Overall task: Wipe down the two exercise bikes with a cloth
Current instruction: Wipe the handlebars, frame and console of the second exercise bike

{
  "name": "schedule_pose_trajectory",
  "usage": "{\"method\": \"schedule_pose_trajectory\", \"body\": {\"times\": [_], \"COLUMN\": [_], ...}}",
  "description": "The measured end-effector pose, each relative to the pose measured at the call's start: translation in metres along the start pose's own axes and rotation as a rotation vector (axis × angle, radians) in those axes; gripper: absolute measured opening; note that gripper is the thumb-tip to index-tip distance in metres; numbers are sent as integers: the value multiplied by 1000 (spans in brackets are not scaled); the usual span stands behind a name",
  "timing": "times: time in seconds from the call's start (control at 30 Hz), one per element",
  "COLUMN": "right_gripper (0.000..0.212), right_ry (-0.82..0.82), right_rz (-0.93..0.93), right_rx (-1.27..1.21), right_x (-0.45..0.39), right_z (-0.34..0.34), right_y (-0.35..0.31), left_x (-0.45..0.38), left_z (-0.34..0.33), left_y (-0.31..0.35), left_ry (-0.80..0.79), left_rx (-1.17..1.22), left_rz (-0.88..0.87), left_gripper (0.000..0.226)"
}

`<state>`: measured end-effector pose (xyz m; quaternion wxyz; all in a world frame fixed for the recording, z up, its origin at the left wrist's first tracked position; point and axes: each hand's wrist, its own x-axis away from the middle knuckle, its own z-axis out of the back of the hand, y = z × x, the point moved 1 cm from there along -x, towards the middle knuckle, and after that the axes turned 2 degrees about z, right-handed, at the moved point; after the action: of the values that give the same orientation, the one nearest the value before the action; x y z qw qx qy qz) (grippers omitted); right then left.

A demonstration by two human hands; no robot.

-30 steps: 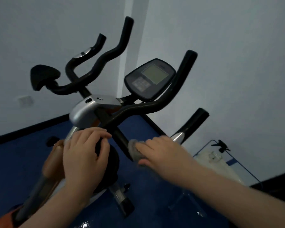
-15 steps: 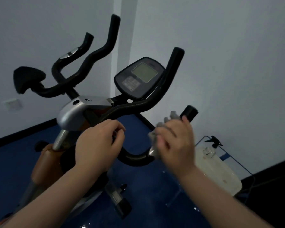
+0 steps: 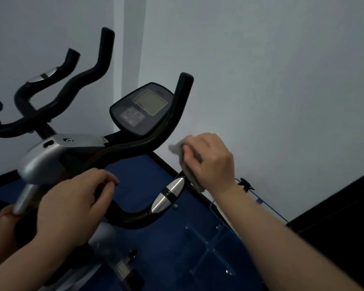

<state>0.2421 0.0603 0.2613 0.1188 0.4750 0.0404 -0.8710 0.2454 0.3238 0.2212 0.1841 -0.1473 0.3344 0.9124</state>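
A black exercise bike handlebar (image 3: pixel 135 143) fills the middle, with a grey console (image 3: pixel 143 109) on top and a silver stem cover (image 3: pixel 51 156). My right hand (image 3: pixel 210 160) is wrapped around the tip of the lower right grip, holding a grey cloth (image 3: pixel 177 149) against it, just above the silver pulse sensor (image 3: pixel 168 195). My left hand (image 3: pixel 72 204) grips the bar near the stem. A second bike's handlebars (image 3: pixel 72 85) rise at the back left.
White walls stand close behind and to the right. The floor (image 3: pixel 147 181) is blue. A clear plastic stand (image 3: pixel 210 246) lies on the floor below my right forearm, and a spray bottle nozzle (image 3: pixel 245 184) shows beside my wrist. A dark surface (image 3: pixel 345 215) sits at right.
My right hand slid the cloth from the low bend of the bar up past the silver sensor to the grip's end. My left hand shifted slightly on the bar. The view moved left.
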Motion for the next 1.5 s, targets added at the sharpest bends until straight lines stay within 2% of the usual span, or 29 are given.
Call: {"method": "schedule_pose_trajectory", "body": {"times": [0.07,0.1,0.17,0.23,0.33,0.37,0.5,0.67,0.8,0.87,0.93,1.03,1.07,1.13,1.23,1.33,1.4,1.5], "right_gripper": [25,27,30,26,24,24,25,33,29,26,39,52,49,42,36,43,50,47], "right_ry": [207,308,388,330,92,76,309,381,453,431,429,284,187,-55,-380,-584,-700,-926], "right_rz": [-515,-713,-937,-955,-865,-861,-962,-1241,-1433,-1355,-1159,-960,-870,-545,-146,148,204,73], "right_rx": [-236,-358,-460,-405,-418,-418,-502,-680,-760,-764,-647,-479,-408,-222,-127,-47,32,113], "right_x": [9,11,10,1,-21,-18,13,-1,52,55,48,55,65,87,94,77,69,41], "right_z": [-10,-15,-22,-18,-7,-6,-9,-12,-25,-24,-23,-21,-19,-14,-2,13,21,2], "right_y": [-24,-39,-60,-54,-21,-20,-52,-39,-102,-113,-103,-100,-107,-125,-133,-112,-107,-137], "left_x": [0,0,0,0,-1,-2,2,-3,1,0,-2,1,3,6,7,16,31,45], "left_z": [0,1,1,1,0,0,1,1,-1,-1,-2,-3,-2,0,0,7,9,7], "left_y": [2,2,2,3,4,5,4,4,2,2,1,-2,-3,-4,-5,-7,-18,-38], "left_ry": [3,6,8,2,16,20,20,21,26,39,60,113,134,177,238,275,298,381], "left_rx": [-4,-8,-15,-10,-22,-32,-38,-48,-14,-28,-35,35,74,149,212,99,-29,45], "left_rz": [19,29,40,47,32,22,37,1,20,-20,-41,-36,-35,-56,-85,-98,-53,241], "left_gripper": [13,13,13,13,13,12,13,12,14,14,12,12,17,20,20,18,19,18]}}
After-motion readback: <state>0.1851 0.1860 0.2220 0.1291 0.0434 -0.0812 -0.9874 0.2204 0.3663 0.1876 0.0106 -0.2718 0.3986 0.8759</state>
